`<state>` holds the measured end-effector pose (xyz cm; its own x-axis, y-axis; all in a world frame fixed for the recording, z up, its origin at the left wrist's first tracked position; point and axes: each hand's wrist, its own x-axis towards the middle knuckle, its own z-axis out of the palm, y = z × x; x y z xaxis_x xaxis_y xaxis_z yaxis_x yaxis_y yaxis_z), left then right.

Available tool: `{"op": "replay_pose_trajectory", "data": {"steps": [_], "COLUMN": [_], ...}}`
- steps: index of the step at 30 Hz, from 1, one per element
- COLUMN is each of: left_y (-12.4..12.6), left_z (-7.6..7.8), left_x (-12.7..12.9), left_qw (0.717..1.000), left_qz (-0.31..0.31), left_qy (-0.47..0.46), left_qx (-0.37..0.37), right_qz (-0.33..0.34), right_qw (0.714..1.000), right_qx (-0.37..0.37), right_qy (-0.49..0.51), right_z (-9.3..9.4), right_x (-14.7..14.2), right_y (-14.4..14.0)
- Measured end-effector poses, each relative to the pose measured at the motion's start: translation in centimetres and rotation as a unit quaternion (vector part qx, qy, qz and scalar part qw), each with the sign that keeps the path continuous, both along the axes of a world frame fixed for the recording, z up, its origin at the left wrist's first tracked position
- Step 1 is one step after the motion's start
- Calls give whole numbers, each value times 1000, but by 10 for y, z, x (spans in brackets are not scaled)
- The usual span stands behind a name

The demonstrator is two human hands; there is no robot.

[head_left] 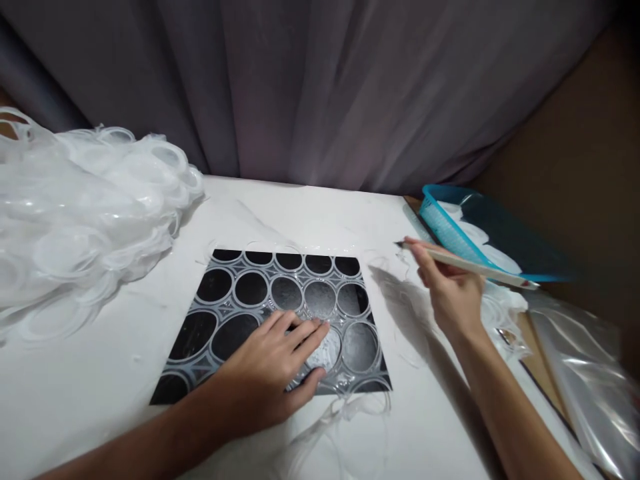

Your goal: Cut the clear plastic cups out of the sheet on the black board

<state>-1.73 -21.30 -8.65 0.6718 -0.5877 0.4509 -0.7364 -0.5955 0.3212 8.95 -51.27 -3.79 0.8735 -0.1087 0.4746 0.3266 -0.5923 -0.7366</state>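
Note:
My left hand [280,363] lies with its fingers stretched out on a clear plastic sheet printed with white rings [320,283]. Under that sheet, a black rectangular board [253,290] shows dark through the rings. Raised to the right of the board, my right hand [453,287] is closed round a slim, pale stick-like tool [475,265]. Its dark pointed tip faces left and touches nothing; whether it is a brush or a blade I cannot tell. Loose clear plastic strips [360,403] hang past the board's near edge.
A heap of white ring-shaped plastic scraps [90,213] fills the left side of the white table [310,213]. At the right stands a blue basket [450,230] with white discs [473,233] inside. Clear plastic sheets [585,373] lie at the right edge. A grey curtain [300,93] hangs behind.

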Motion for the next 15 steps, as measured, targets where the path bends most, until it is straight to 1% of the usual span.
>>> {"op": "replay_pose_trajectory", "data": {"steps": [2,4,6,8,10,12,14,15], "left_y": [0,0,-1,1,6,16,27,33], "left_z": [1,2,4,8,11,13,10,8], "left_x": [1,0,-4,-8,-12,-14,-16,-17], "left_qw": [1000,1000,999,998,998,995,991,990], "left_qz": [-2,-3,-2,6,31,78,119,126], "left_qy": [-10,-28,-50,-56,-56,-58,-54,-44], "left_qx": [5,5,8,11,15,26,39,44], "right_qz": [36,96,148,180,177,133,85,78], "right_qw": [994,977,958,943,943,959,980,987], "right_qx": [54,106,149,179,189,186,145,108], "right_qy": [85,156,194,215,207,164,108,85], "right_z": [-1,-4,-7,-10,-10,-5,2,5], "right_x": [-12,-24,-32,-35,-34,-31,-30,-31], "right_y": [15,35,52,60,60,56,54,55]}}
